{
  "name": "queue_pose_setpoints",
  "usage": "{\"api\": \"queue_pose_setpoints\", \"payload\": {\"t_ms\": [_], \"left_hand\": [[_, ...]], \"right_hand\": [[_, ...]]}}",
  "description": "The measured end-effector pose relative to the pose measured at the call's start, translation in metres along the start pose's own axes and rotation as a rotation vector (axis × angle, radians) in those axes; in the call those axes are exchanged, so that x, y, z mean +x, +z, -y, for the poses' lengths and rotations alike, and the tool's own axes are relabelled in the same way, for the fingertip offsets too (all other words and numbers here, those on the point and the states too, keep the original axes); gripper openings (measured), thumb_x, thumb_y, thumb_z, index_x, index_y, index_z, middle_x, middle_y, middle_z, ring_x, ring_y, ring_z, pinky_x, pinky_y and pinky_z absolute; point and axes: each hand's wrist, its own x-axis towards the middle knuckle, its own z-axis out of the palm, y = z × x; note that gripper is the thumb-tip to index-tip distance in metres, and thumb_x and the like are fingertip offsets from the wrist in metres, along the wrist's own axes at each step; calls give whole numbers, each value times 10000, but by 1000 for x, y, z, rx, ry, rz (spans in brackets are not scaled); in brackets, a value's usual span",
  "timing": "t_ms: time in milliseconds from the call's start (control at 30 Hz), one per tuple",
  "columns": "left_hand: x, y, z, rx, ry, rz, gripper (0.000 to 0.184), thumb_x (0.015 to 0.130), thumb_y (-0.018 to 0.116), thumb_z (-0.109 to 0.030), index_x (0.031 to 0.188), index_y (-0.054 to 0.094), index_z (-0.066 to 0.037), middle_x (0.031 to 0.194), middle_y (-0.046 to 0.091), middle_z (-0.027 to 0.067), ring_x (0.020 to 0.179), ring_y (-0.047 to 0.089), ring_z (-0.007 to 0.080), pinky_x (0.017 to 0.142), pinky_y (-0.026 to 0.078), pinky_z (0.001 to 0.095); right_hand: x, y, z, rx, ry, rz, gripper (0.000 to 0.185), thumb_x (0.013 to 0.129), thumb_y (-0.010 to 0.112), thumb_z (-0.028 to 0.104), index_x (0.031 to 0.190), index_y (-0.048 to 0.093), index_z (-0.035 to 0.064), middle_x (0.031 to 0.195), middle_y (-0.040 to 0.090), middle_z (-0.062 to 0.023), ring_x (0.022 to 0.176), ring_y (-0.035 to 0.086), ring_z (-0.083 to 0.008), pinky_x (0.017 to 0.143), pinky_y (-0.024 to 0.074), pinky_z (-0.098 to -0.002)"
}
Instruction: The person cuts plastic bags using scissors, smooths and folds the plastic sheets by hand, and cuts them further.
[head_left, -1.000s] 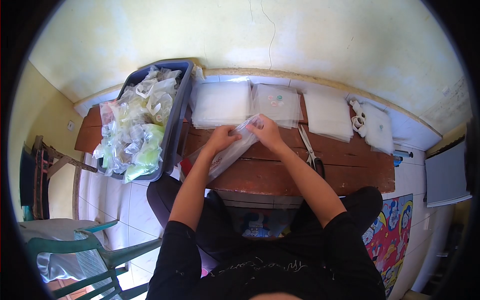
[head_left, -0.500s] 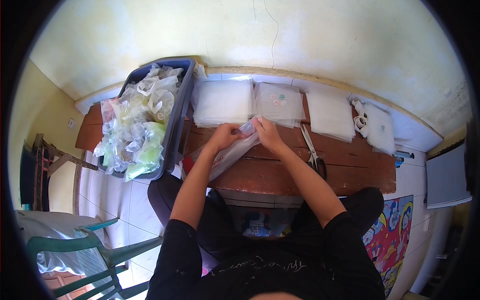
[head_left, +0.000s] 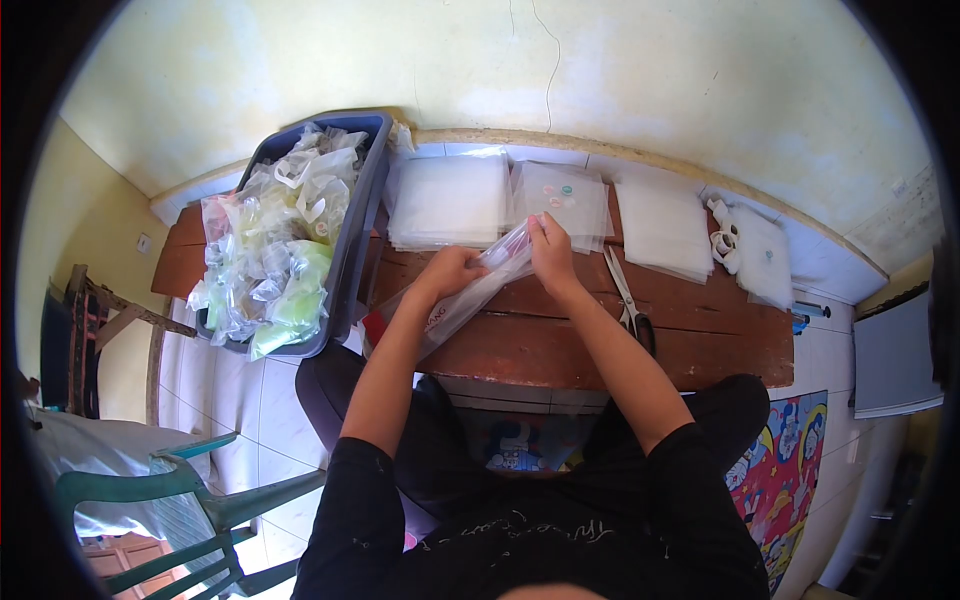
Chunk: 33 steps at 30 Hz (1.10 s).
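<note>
A clear plastic bag [head_left: 470,305] with red lettering stretches slantwise between my hands, over the brown wooden table [head_left: 560,345]. My left hand [head_left: 452,270] is closed around its middle part. Further up, my right hand [head_left: 551,252] pinches the bag's upper end. The lower end trails under my left forearm, beside something red at the table's left. Just behind my hands lie a stack of clear plastic bags [head_left: 448,200] and a smaller pile of printed bags [head_left: 565,205]. Scissors [head_left: 625,295] with black handles rest to the right of my right hand.
On the left stands a grey-blue tub [head_left: 350,245] heaped with crumpled plastic bags [head_left: 285,235]. Further right are another bag stack [head_left: 660,225], white looped strips [head_left: 722,235] and a bag pile [head_left: 760,255]. A green chair [head_left: 200,500] stands at lower left.
My right hand has moved up and slightly right, away from my left hand, drawing the bag out longer between them. My left hand stays nearly in place.
</note>
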Motion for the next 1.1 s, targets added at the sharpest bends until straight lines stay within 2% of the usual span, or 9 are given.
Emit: {"api": "queue_pose_setpoints", "payload": {"t_ms": [133, 200, 333, 767, 833, 900, 967, 1033, 1100], "left_hand": [[-2, 3, 2, -161, 16, -52, 329, 793, 745, -268, 991, 712, -7, 843, 703, 163, 777, 651, 215, 738, 485, 367], [-3, 1, -13, -181, -1, -35, 330, 807, 739, -244, 1023, 704, 4, 880, 710, 134, 808, 636, 179, 767, 487, 343], [-4, 4, -17, -190, 22, -5, 323, 813, 743, -208, 1046, 698, 11, 908, 715, 105, 843, 618, 138, 804, 486, 316], [1, 4, -4, -122, -9, -55, 277, 815, 722, -163, 1041, 708, -2, 867, 719, 127, 791, 619, 127, 773, 487, 317], [1, 4, -4, -108, -23, -51, 282, 773, 758, -214, 1004, 730, -55, 902, 706, 191, 826, 681, 278, 773, 500, 369], [0, 2, -4, -64, -35, -40, 282, 770, 757, -220, 999, 731, -57, 887, 703, 195, 815, 680, 288, 766, 500, 371], [-1, 0, -6, -21, -45, -31, 282, 766, 756, -226, 993, 732, -59, 873, 700, 198, 803, 679, 298, 759, 500, 374], [-1, 0, -4, 2, 13, -17, 272, 795, 730, -166, 1027, 718, -23, 815, 713, 138, 738, 628, 134, 724, 495, 327], [-2, 1, -4, 19, 13, -19, 274, 795, 727, -166, 1028, 716, -22, 815, 713, 141, 736, 631, 137, 722, 494, 326]], "right_hand": [[1, 3, -16, 111, 100, 127, 312, 1015, 471, 270, 855, 555, 15, 704, 533, -29, 660, 475, -124, 614, 413, -309], [-5, 8, -21, 334, 234, 303, 345, 1001, 467, 293, 873, 583, -6, 708, 594, -145, 656, 564, -248, 624, 439, -363], [-15, 15, -20, 335, 274, 460, 329, 990, 477, 280, 897, 597, -11, 699, 593, -150, 664, 566, -221, 625, 439, -355], [-10, 9, 11, 15, -15, 77, 292, 950, 545, 216, 777, 545, -19, 695, 587, -198, 597, 529, -323, 593, 426, -394], [-10, 10, 8, 10, -2, 51, 287, 950, 545, 213, 779, 541, -17, 694, 583, -202, 592, 519, -326, 588, 422, -396], [-6, 9, 4, 12, -2, 36, 276, 987, 509, 196, 789, 536, 6, 638, 544, -73, 603, 476, -140, 565, 418, -317], [-1, 8, -1, 63, 18, 24, 271, 993, 503, 193, 795, 534, 10, 638, 545, -61, 587, 493, -134, 550, 430, -308], [7, 4, -3, 115, 38, 12, 267, 999, 498, 190, 801, 533, 13, 638, 547, -49, 572, 511, -127, 535, 443, -298], [16, -3, -2, 82, -49, -37, 250, 1010, 476, 182, 836, 537, 14, 652, 578, -50, 553, 577, -133, 510, 466, -283]]}}
